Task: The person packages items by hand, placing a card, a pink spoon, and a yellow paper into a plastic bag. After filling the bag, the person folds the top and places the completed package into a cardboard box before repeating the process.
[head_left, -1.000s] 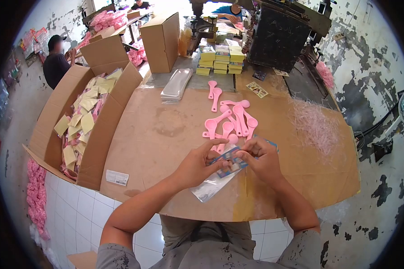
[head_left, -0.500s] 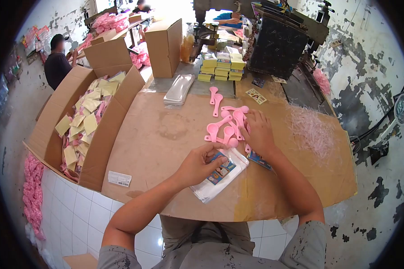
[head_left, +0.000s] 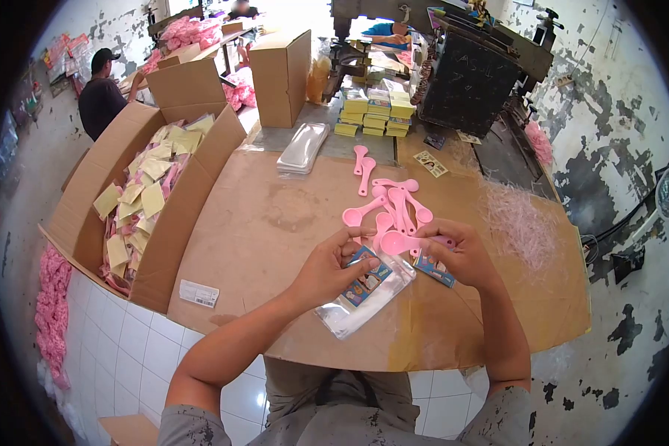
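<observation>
Head view: my left hand (head_left: 328,269) grips a blue card (head_left: 374,285) over clear bags (head_left: 347,318) on the desk (head_left: 249,256), best pinched lightly against creasing. My right hand (head_left: 464,254) narrowly pinches a pink spoon (head_left: 396,242) near their upper end, best held steady.

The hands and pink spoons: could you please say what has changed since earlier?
The right hand let go of the blue card and took a pink spoon from the pile, bringing it toward the clear bags. The left hand stayed at the card.
</observation>
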{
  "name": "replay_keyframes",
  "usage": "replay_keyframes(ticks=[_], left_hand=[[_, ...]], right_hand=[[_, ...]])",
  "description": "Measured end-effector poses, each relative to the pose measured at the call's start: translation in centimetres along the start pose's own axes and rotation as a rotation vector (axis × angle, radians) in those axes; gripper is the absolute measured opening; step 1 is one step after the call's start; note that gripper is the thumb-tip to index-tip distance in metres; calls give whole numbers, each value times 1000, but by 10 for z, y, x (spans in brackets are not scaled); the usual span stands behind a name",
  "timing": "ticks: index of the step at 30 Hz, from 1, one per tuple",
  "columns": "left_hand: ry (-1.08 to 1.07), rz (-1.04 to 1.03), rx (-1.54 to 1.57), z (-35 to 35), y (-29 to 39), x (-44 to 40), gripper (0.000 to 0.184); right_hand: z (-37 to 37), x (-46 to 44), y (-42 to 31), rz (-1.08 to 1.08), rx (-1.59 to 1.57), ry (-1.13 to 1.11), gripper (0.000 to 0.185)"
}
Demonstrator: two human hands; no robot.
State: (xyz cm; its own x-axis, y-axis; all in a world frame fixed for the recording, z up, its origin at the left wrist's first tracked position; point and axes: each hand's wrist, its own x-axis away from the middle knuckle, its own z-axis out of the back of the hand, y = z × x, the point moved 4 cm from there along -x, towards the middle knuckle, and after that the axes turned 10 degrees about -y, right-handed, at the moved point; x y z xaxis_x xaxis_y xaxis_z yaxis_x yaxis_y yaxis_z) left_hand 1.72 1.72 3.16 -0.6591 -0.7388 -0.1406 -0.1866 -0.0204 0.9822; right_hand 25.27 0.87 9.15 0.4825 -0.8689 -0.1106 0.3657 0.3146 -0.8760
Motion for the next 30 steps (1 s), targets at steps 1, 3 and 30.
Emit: replay_keyframes(ticks=[1, 3, 30], left_hand=[[-1, 17, -4, -1, 1, 0, 48], [-23, 22, -14, 0, -1, 0, 48], [-285, 73, 129, -10, -12, 3, 37]], right_hand=[[-2, -1, 3, 20, 20, -3, 18], [-3, -1, 4, 30, 45, -8, 18], [-63, -14, -29, 216, -283, -358, 58]])
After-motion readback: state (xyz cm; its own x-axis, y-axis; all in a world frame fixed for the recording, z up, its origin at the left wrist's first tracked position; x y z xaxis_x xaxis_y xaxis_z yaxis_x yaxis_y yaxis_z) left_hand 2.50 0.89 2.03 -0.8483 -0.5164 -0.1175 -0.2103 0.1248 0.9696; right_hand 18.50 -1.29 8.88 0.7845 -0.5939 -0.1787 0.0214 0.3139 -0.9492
